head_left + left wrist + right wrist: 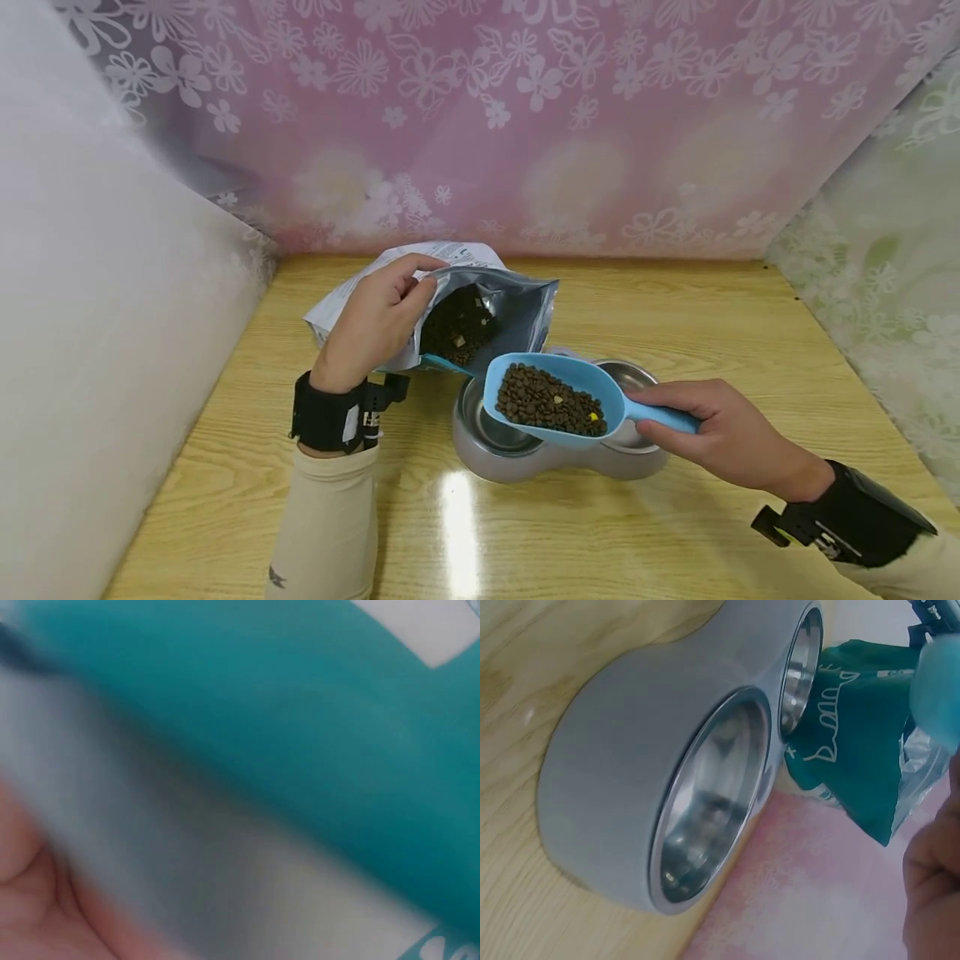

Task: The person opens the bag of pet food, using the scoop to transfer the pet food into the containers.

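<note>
In the head view my right hand [731, 437] grips the handle of a light blue scoop [615, 396]. Brown kibble [543, 400] with a few pale and yellow bits fills the scoop, held level above a grey double pet bowl [502, 467]. My left hand [378, 321] holds the near left edge of a pet food bag [521, 317], which leans with its mouth open and kibble inside. Blurred teal and white bag surface fills the left wrist view. In the right wrist view both steel bowls [712, 802] show bare metal, and the scoop appears only partly.
The pet bowl stands on a wood-grain table [750, 333]. Behind it rises a pink flowered backdrop [480, 125], with a white wall [150, 250] to the left and a green flowered sheet [892, 250] to the right.
</note>
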### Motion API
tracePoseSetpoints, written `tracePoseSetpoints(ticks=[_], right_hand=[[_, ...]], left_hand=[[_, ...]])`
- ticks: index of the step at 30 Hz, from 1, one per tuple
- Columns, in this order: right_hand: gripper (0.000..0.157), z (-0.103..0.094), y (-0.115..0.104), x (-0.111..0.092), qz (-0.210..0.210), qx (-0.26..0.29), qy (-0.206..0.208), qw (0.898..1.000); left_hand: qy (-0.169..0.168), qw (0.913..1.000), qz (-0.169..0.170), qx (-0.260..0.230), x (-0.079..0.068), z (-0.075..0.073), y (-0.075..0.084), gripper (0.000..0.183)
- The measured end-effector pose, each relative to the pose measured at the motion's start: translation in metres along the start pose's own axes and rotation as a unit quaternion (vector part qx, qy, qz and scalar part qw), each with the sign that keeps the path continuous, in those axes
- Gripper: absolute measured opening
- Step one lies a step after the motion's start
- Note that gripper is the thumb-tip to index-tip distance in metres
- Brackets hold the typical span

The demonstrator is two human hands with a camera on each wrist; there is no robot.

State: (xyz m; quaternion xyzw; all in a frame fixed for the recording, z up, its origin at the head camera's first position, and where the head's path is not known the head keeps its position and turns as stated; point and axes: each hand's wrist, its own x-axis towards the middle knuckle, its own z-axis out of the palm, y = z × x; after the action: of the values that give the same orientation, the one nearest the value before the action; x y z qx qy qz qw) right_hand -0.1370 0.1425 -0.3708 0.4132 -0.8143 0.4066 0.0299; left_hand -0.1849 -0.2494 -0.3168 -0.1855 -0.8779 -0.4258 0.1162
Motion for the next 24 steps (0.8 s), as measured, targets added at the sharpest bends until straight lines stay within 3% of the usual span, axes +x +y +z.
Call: tracePoseSetpoints(ticks=[7,14,24], right_hand=[[0.047,0.004,0.012,-0.006,-0.069,0.094,-0.06,0.991],[0.036,0.002,0.02,-0.01,0.002,0.044,-0.084,0.995],[0.024,0.013,0.022,-0.009,0.082,0.025,-0.091,0.992]], left_hand=[[-0.004,1.0,0.0,-0.003,0.0,0.0,0.0,0.032],[-0.006,1.0,0.003,-0.003,0.001,-0.002,0.002,0.033],[-0.003,0.9999,0.007,0.007,-0.001,-0.003,0.001,0.031]])
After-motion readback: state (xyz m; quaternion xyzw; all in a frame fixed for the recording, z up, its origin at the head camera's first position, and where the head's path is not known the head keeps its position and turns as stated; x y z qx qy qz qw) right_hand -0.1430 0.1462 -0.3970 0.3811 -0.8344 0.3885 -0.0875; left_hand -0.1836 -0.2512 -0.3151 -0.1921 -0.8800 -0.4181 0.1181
